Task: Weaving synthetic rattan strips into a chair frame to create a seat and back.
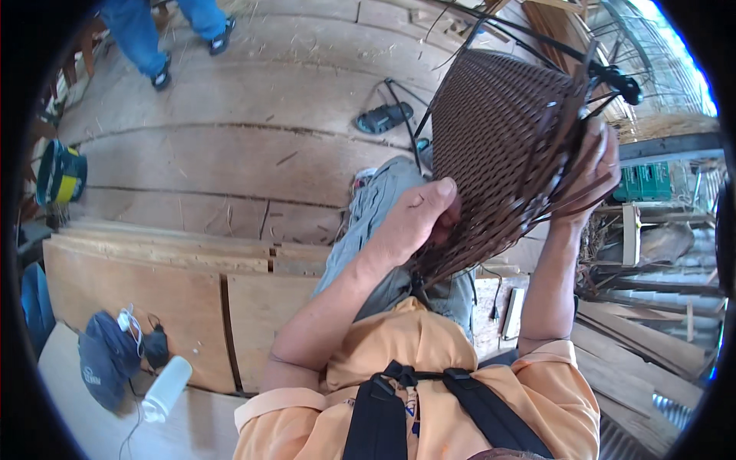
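Note:
A dark brown woven panel (498, 115) of wicker strips is stretched over a thin black metal frame (475, 37), tilted in front of me over my lap. My left hand (422, 217) is closed on the panel's near left edge, thumb on top and the other fingers partly hidden by the weave. At the right edge, my right hand (594, 172) is closed round the rim of the weave and a loose brown strip (579, 203). Its fingertips are partly hidden behind the strips.
A dark sandal (383, 117) lies on the plank floor beyond my knee. Another person's blue-trousered legs (134, 34) stand at the far left, above a black bucket (63, 172). On the left, a dark cap (107, 356) and white bottle (167, 389) lie near wooden panels (138, 299). Scrap wood (636, 337) lies right.

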{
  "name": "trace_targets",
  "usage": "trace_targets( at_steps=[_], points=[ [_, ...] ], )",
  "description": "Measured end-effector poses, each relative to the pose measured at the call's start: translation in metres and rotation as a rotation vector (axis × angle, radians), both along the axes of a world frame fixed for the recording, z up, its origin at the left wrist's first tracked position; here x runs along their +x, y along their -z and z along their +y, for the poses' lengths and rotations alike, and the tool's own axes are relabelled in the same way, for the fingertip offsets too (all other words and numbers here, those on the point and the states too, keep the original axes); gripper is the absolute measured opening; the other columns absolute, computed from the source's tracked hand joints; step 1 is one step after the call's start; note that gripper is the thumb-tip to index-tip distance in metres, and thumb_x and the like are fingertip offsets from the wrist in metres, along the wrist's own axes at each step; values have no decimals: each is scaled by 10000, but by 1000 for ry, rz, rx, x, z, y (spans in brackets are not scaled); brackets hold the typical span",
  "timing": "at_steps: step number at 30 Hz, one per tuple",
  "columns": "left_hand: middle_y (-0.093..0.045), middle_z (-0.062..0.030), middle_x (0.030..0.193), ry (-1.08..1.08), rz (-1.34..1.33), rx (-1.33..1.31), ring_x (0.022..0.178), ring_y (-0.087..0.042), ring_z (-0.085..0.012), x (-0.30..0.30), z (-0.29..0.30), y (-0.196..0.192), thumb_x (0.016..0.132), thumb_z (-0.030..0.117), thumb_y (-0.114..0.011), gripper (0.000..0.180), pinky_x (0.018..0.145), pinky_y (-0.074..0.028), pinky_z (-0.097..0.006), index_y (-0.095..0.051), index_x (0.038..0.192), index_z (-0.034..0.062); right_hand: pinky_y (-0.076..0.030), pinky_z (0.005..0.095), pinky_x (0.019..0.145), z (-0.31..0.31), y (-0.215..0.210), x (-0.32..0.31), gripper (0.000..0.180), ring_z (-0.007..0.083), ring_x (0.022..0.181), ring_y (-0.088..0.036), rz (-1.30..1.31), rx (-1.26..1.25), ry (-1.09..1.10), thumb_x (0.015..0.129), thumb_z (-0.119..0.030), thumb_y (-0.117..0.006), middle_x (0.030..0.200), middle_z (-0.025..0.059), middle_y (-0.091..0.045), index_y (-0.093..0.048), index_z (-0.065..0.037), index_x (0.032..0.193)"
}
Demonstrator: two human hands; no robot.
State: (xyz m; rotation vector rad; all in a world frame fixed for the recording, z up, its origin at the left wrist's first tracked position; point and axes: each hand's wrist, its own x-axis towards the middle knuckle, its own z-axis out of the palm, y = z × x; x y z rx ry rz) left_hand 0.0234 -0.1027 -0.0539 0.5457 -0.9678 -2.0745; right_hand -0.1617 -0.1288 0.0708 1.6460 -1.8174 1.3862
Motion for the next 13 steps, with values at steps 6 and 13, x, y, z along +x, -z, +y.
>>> trace_targets(
  at_steps=[6, 13],
  points=[
    [-521, -25, 719, -44, -174, 11, 628, -514, -106, 23, 45, 44, 968, 379, -488, 387, 583, -427, -241, -567, 842, 22, -301, 201, 534, -2, -6, -1, 328, 45, 607, -384, -106, 71, -123, 974, -287, -528, 653, -41, -478, -583, -15, 799],
    [-595, -175, 937, -136, -474, -356, 839, -609, -281, 29, 95, 41, 860, 186, -623, 218, 753, -480, -357, -589, 989, 13, -488, 231, 555, 19, -9, 13, 407, 75, 606, -571, -175, -1, -135, 949, -369, -538, 704, 26, -605, -572, -20, 1158]
  ],
)
